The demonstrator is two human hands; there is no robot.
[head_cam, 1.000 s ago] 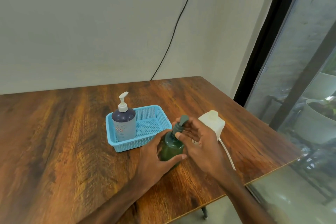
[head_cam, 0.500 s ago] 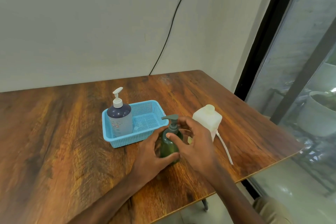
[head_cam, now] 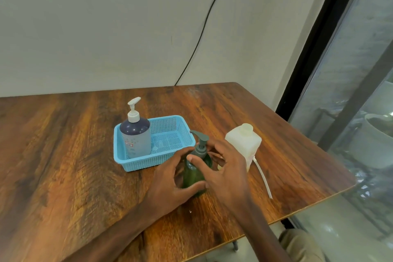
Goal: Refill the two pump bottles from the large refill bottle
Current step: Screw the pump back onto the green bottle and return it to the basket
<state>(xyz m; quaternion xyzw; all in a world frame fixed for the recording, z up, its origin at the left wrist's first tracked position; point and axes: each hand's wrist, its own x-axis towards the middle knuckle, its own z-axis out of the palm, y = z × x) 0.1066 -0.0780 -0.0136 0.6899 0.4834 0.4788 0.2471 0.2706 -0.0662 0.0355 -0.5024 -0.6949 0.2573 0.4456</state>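
Observation:
A green pump bottle [head_cam: 192, 173] with a grey-green pump head [head_cam: 201, 143] stands on the wooden table [head_cam: 70, 155]. My left hand [head_cam: 170, 185] grips its body from the left. My right hand [head_cam: 223, 168] curls its fingers round the pump collar. Behind them a blue-grey pump bottle [head_cam: 135, 136] with a white pump stands upright in a light blue basket [head_cam: 170, 132]. The white refill bottle [head_cam: 244, 141] stands just right of my right hand, partly hidden by it.
A thin white tube [head_cam: 263, 178] lies on the table right of the refill bottle, near the right edge. A black cable [head_cam: 204, 25] runs down the wall behind. A glass partition with pots behind it [head_cam: 361, 134] stands to the right.
The green bottle's pump spout has turned from pointing up-right to pointing left, while both hands stayed on the bottle. The camera view shifted slightly.

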